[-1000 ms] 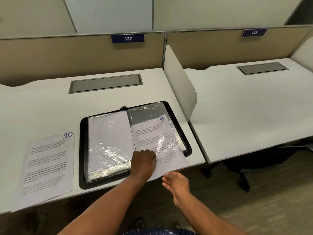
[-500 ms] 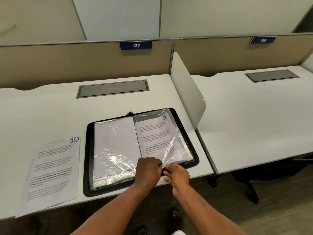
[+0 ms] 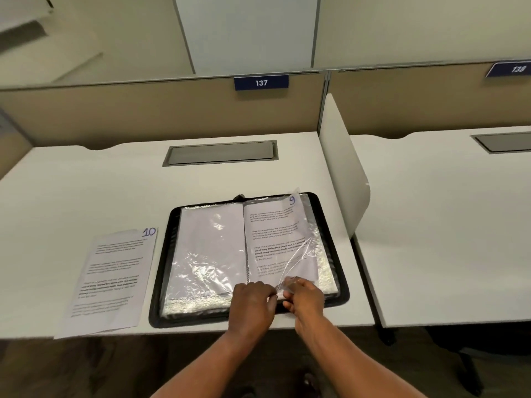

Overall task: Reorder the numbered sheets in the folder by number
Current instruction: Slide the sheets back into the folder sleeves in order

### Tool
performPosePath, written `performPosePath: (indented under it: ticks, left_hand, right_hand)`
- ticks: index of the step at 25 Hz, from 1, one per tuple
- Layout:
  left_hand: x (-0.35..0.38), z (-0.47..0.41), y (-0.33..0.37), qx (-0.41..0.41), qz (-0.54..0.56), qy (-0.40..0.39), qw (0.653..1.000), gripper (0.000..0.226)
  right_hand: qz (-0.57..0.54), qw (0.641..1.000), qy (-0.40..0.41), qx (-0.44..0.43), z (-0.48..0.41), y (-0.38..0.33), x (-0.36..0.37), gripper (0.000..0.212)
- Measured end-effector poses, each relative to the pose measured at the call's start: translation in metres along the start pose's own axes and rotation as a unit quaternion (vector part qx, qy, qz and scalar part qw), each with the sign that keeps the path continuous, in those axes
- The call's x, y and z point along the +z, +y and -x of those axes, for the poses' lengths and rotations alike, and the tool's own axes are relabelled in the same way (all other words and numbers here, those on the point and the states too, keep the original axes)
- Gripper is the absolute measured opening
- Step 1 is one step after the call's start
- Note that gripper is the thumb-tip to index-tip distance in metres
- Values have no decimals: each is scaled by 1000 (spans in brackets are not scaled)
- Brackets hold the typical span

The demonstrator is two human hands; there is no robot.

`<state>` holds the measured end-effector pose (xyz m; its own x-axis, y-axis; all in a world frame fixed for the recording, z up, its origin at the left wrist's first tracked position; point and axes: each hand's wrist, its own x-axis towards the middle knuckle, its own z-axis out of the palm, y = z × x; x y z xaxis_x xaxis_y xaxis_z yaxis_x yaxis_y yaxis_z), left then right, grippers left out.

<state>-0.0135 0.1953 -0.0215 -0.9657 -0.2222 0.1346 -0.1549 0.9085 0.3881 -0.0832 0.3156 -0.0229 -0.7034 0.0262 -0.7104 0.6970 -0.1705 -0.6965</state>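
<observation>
On a white desk (image 3: pixel 86 191) beneath the blue 137 plate (image 3: pixel 261 82), a black folder (image 3: pixel 161 271) lies open at the 6 o'clock edge. The hands meet at the 6 o'clock end of its right page. The left hand (image 3: pixel 250 303) and right hand (image 3: pixel 304 297), fingers curled, both pinch the clear sleeve (image 3: pixel 296 259) holding sheet 9 (image 3: pixel 273 225), seemingly steadying the pocket while the paper seats. Its numbered corner pokes out at 1 o'clock. At the folder's 9 o'clock lies sheet 10 (image 3: pixel 115 271), loose on the desk and probably parked there for filing next.

Open desk (image 3: pixel 86 182) behind folder (image 3: pixel 333 225); sheet 10 (image 3: pixel 115 271) lies close left; divider panel (image 3: pixel 342 173) stands close right.
</observation>
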Motion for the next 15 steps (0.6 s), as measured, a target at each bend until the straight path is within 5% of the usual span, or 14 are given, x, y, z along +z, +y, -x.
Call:
performPosePath:
  ticks: [8, 15]
  left_hand:
    - [7, 6, 9, -56, 2, 45, 997, 7]
    - [11, 8, 21, -86, 2, 56, 995, 11]
  right_hand:
    - [77, 995, -67, -21, 11, 1, -48, 9]
    - [42, 996, -74, 3, -4, -18, -16, 12]
